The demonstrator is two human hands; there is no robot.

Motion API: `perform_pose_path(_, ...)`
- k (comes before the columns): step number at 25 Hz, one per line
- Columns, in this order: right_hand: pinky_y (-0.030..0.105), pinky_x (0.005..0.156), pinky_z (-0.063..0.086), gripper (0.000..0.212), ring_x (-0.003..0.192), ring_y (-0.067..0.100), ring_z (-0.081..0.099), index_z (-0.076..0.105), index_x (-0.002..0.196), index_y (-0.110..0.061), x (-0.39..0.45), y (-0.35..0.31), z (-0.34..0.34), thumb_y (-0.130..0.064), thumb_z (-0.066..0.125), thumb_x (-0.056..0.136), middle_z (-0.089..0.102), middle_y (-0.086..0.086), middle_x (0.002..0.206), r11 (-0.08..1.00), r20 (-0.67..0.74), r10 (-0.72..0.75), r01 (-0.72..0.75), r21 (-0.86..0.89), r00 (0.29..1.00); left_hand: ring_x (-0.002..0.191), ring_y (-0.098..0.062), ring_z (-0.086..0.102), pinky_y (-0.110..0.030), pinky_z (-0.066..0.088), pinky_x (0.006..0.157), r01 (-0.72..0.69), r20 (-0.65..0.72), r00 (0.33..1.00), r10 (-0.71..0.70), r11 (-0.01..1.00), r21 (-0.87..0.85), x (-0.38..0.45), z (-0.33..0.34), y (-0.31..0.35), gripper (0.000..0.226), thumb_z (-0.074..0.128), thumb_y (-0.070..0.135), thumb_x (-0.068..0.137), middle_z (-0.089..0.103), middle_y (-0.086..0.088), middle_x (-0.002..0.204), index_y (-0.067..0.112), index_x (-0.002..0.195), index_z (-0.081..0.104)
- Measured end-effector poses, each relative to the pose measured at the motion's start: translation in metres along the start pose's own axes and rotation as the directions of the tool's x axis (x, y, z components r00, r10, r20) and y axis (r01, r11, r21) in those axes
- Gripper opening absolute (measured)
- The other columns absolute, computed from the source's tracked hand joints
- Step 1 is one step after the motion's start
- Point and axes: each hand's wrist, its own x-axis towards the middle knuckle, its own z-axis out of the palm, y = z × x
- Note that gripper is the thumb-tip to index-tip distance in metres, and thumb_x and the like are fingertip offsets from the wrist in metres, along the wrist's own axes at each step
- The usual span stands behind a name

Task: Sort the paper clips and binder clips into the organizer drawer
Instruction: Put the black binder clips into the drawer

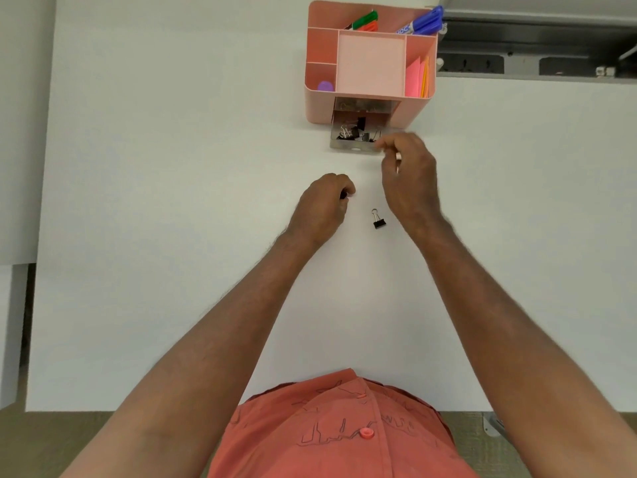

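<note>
A pink desk organizer [319,98] stands at the back of the white table, its clear drawer [351,144] pulled out toward me. Several black binder clips [351,132] lie inside the drawer. My right hand [408,177] hovers at the drawer's front right corner, thumb and forefinger pinched close together and blurred. I cannot see whether anything is between them. My left hand [325,208] rests on the table in front of the drawer, fingers curled around a small black binder clip [343,195]. One more black binder clip [378,220] lies loose on the table between my hands.
The organizer's top compartments hold green and orange markers [365,21], a blue marker [425,21], pink and orange sticky notes [416,79] and a purple object [325,86]. A grey cable tray with sockets [517,63] runs behind the table at the right.
</note>
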Motion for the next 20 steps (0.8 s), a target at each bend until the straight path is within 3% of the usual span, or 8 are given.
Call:
perform_pose_path(3, 0.032, 0.083, 0.053, 0.022, 0.1, 0.013, 0.059, 0.067, 0.108, -0.022, -0.053, 0.011, -0.003, -0.01, 0.052, 0.095, 0.061, -0.007, 0.111, 0.994, 0.044, 0.097, -0.094, -0.051, 0.994, 0.088, -0.009, 0.061, -0.021, 0.048, 0.076, 0.066, -0.008, 0.998, -0.067, 0.994, -0.091, -0.001, -0.004, 0.0, 0.018, 0.061, 0.004, 0.095, 0.071, 0.0, 0.105, 0.012, 0.104, 0.074)
perform_pose_path(7, 0.027, 0.077, 0.049, 0.035, 0.115, 0.017, 0.048, 0.061, 0.128, -0.023, -0.106, 0.02, 0.0, -0.023, 0.066, 0.093, 0.055, -0.005, 0.125, 0.963, 0.183, 0.106, -0.055, -0.264, 0.977, 0.084, -0.005, 0.063, -0.015, 0.052, 0.076, 0.072, -0.083, 0.993, -0.086, 0.985, -0.159, -0.004, -0.018, 0.005, 0.018, 0.062, 0.004, 0.094, 0.071, 0.004, 0.1, 0.014, 0.102, 0.075)
perform_pose_path(14, 0.041, 0.076, 0.056, 0.018, 0.104, 0.02, 0.057, 0.071, 0.111, -0.015, -0.104, 0.032, 0.001, -0.01, 0.062, 0.096, 0.061, 0.0, 0.109, 0.966, 0.2, 0.067, -0.013, -0.259, 0.977, 0.092, -0.014, 0.064, -0.03, 0.056, 0.081, -0.15, -0.193, 0.97, 0.148, 0.989, 0.008, 0.038, -0.049, 0.036, 0.018, 0.06, 0.004, 0.092, 0.071, 0.0, 0.103, 0.013, 0.102, 0.073)
perform_pose_path(17, 0.044, 0.075, 0.057, 0.018, 0.103, 0.022, 0.058, 0.071, 0.109, -0.014, -0.102, 0.032, 0.0, -0.008, 0.061, 0.095, 0.061, 0.002, 0.107, 0.969, 0.204, 0.067, -0.015, -0.247, 0.977, 0.092, -0.018, 0.062, -0.04, 0.056, 0.08, -0.156, -0.152, 0.974, 0.168, 0.984, 0.089, 0.064, -0.05, 0.04, 0.025, 0.055, -0.002, 0.087, 0.071, 0.001, 0.1, 0.014, 0.098, 0.071)
perform_pose_path(20, 0.044, 0.072, 0.057, 0.018, 0.102, 0.022, 0.059, 0.071, 0.109, -0.014, -0.102, 0.032, 0.001, -0.008, 0.062, 0.095, 0.061, 0.002, 0.106, 0.969, 0.196, 0.067, -0.017, -0.247, 0.978, 0.097, -0.021, 0.061, -0.037, 0.055, 0.082, -0.134, -0.142, 0.978, 0.15, 0.984, 0.121, 0.076, -0.044, 0.04, 0.033, 0.053, -0.005, 0.084, 0.07, -0.002, 0.106, 0.014, 0.104, 0.07)
